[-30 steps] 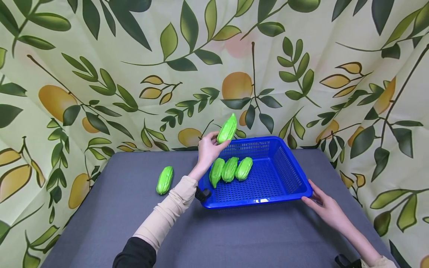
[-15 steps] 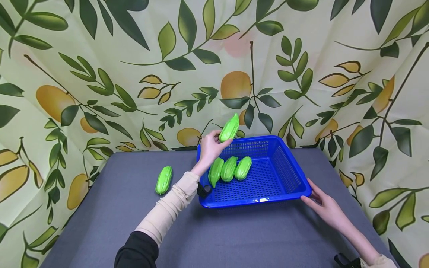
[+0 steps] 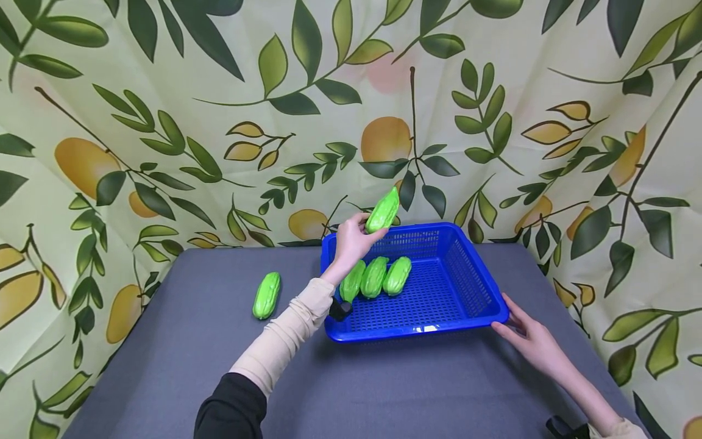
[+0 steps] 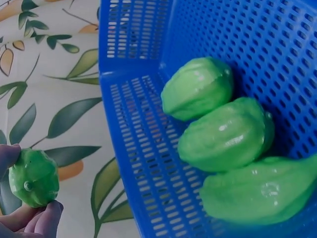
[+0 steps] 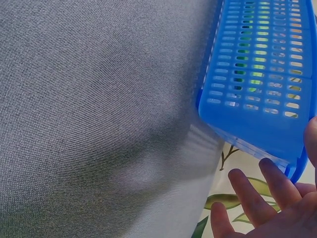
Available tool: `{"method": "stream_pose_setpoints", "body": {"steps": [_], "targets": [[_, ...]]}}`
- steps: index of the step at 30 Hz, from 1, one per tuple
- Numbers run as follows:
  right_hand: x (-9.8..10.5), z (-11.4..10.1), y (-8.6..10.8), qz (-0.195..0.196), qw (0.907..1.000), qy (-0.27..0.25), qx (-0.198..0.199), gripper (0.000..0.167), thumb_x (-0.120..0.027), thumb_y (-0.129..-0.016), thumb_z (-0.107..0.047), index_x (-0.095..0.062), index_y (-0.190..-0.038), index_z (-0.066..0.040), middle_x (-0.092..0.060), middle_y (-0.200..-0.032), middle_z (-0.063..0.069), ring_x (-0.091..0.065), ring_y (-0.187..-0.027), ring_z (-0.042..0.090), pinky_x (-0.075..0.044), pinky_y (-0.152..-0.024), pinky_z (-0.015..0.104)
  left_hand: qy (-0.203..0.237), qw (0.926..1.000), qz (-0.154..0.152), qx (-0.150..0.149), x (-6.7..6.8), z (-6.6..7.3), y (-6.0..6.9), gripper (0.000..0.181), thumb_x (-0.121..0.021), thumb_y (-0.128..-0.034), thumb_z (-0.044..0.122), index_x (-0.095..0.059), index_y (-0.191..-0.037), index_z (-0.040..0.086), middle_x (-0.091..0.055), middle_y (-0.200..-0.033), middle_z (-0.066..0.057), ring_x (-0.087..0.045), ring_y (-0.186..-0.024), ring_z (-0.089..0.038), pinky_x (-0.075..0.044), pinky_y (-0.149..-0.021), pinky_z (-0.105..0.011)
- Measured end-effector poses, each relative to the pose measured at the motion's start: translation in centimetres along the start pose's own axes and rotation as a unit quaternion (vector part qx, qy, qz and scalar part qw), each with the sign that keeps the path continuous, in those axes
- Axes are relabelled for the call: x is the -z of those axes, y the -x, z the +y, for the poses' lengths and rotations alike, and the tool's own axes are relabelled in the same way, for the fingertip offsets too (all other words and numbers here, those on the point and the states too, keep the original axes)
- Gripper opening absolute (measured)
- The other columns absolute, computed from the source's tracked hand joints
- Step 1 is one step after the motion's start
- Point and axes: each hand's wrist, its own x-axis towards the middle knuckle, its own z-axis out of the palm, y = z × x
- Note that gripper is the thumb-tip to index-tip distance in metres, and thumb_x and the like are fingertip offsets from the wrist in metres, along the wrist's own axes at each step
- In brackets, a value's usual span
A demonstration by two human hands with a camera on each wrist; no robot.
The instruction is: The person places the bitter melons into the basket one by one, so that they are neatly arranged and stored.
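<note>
My left hand (image 3: pixel 353 238) pinches a bright green, ridged bitter melon (image 3: pixel 382 210) above the back left part of a blue plastic basket (image 3: pixel 395 336). In the left wrist view, the held bitter melon (image 4: pixel 33 179) shows its blunt stem end between thumb and fingers, outside the basket wall. Three more bitter melons (image 3: pixel 375 277) lie side by side in the basket's left part; my left wrist partly covers the leftmost. My right hand (image 3: pixel 533 341) holds the basket's front right corner, thumb at the front rim and fingers along the right side (image 5: pixel 285 186).
Another bitter melon (image 3: pixel 266 296) lies on the grey cloth-covered table (image 3: pixel 219 341), left of the basket. A leaf-and-fruit patterned cloth (image 3: pixel 329 91) hangs behind and along both sides of the table. A dark strap device (image 3: pixel 340 310) sits at my left wrist.
My left hand has moved slightly right with the bitter melon, now covering more of the leftmost one in the basket. The right hand and basket stay about where they were.
</note>
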Motion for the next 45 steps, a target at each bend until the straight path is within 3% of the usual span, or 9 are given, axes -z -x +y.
{"method": "stream_pose_setpoints", "body": {"steps": [13, 24, 33, 45], "targets": [[0.0, -0.1, 0.1, 0.01, 0.9999, 0.001, 0.005, 0.069, -0.056, -0.096, -0.026, -0.023, -0.146, 0.008, -0.056, -0.125, 0.033, -0.057, -0.11, 0.047, -0.049, -0.085, 0.053, -0.03, 0.9989, -0.031, -0.015, -1.6, 1.2, -0.6, 0.046, -0.077, -0.0789, 0.024, -0.063, -0.117, 0.002, -0.07, -0.109, -0.015, -0.069, -0.097, -0.024, -0.057, -0.079, -0.029], [0.1, -0.1, 0.1, 0.007, 1.0, -0.004, -0.001, 0.069, -0.056, -0.096, -0.026, -0.023, -0.146, 0.008, -0.054, -0.126, 0.034, -0.057, -0.111, 0.048, -0.049, -0.086, 0.054, -0.048, 0.997, -0.057, -0.022, -3.1, 0.4, -0.5, 0.044, -0.077, -0.0785, 0.025, -0.065, -0.114, 0.004, -0.072, -0.106, -0.013, -0.07, -0.094, -0.021, -0.057, -0.073, -0.027], [0.1, -0.3, 0.0, -0.001, 1.0, -0.001, -0.007, 0.07, -0.055, -0.096, -0.029, -0.021, -0.147, 0.007, -0.051, -0.129, 0.035, -0.055, -0.112, 0.05, -0.048, -0.087, 0.056, -0.039, 0.9963, -0.072, -0.026, -4.2, 0.2, 0.0, 0.046, -0.078, -0.0767, 0.025, -0.065, -0.114, 0.002, -0.071, -0.108, -0.013, -0.07, -0.097, -0.022, -0.057, -0.078, -0.027], [0.0, -0.2, 0.0, -0.005, 0.9999, -0.002, -0.013, 0.071, -0.055, -0.097, -0.029, -0.021, -0.147, 0.007, -0.051, -0.129, 0.035, -0.056, -0.112, 0.05, -0.048, -0.087, 0.057, -0.05, 0.9926, -0.11, -0.005, -5.0, -0.7, 0.7, 0.045, -0.078, -0.0779, 0.027, -0.066, -0.114, 0.003, -0.071, -0.109, -0.011, -0.07, -0.096, -0.021, -0.056, -0.075, -0.023]]}}
